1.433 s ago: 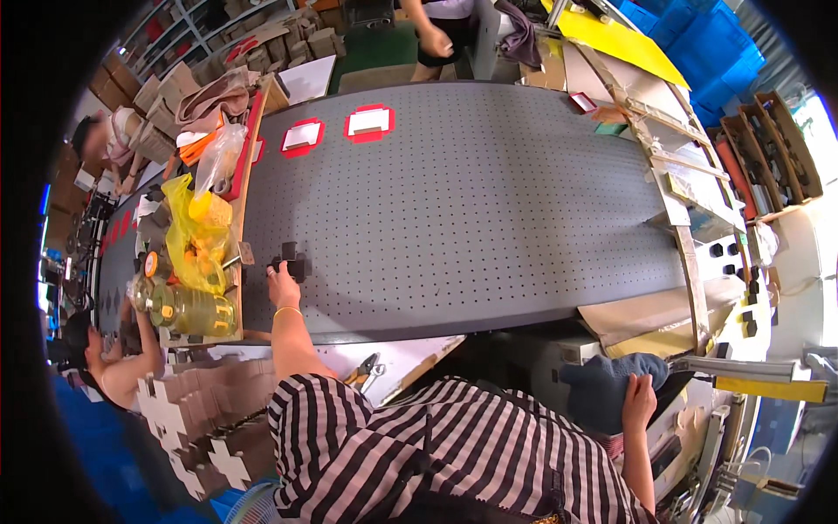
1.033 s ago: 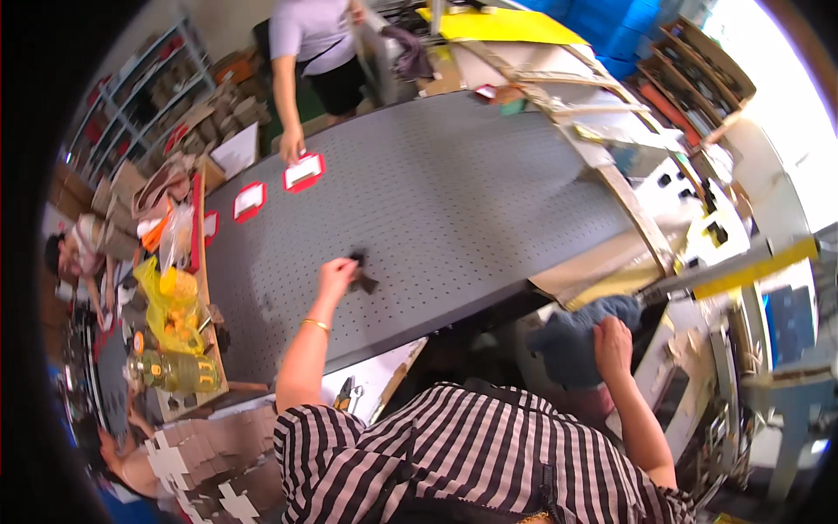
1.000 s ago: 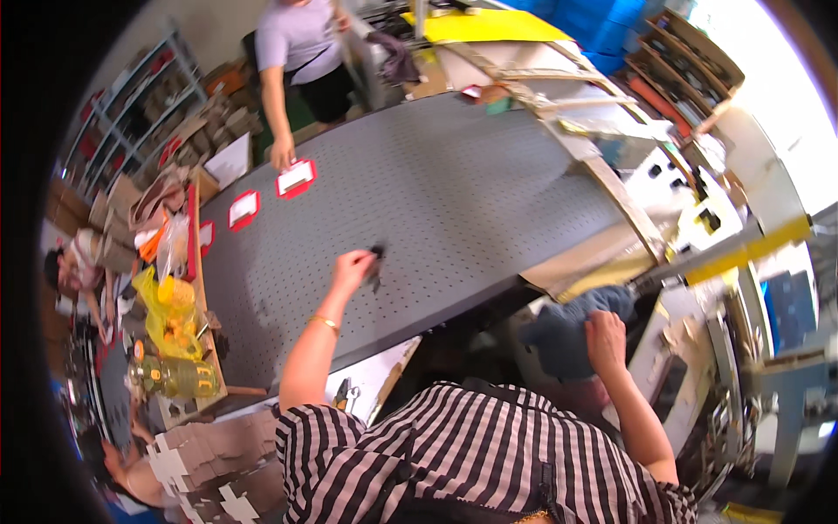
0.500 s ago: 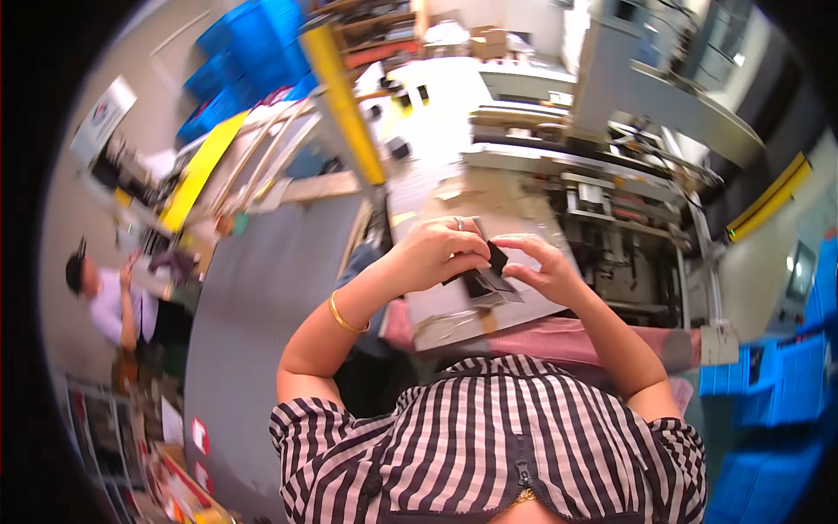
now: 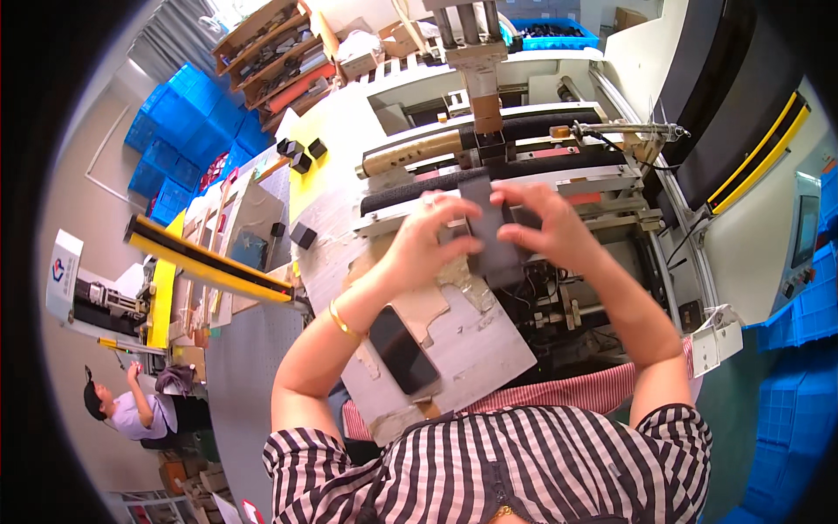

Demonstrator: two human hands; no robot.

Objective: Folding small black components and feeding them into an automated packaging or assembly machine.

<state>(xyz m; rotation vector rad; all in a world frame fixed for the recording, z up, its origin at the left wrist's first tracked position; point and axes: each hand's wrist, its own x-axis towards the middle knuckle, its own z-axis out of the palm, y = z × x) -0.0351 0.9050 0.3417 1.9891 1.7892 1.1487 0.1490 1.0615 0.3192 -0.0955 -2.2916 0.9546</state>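
Note:
A long dark-grey rectangular piece (image 5: 499, 258), blurred, lies between my two hands above the machine. I cannot tell whether it is a box or a folded sheet. My left hand (image 5: 428, 236) pinches at its left side, with thumb and forefinger curved in. From the right, my right hand (image 5: 559, 231) has its fingertips and thumb on the piece. Close to my left forearm, a black smartphone (image 5: 401, 349) lies flat on the worn pale board (image 5: 471, 358).
The machine's rollers and rails (image 5: 524, 179) stretch behind my hands. Small black boxes (image 5: 303, 235) sit on the left of the worktop. A yellow-black post (image 5: 209, 260) juts in at left. A person (image 5: 144, 410) sits far left. Blue crates (image 5: 786, 402) stand at right.
The view has swung toward the machine. My hands moved from above the pale board to over the machine, and the dark piece now stretches lengthwise between them. The smartphone is now plainly visible.

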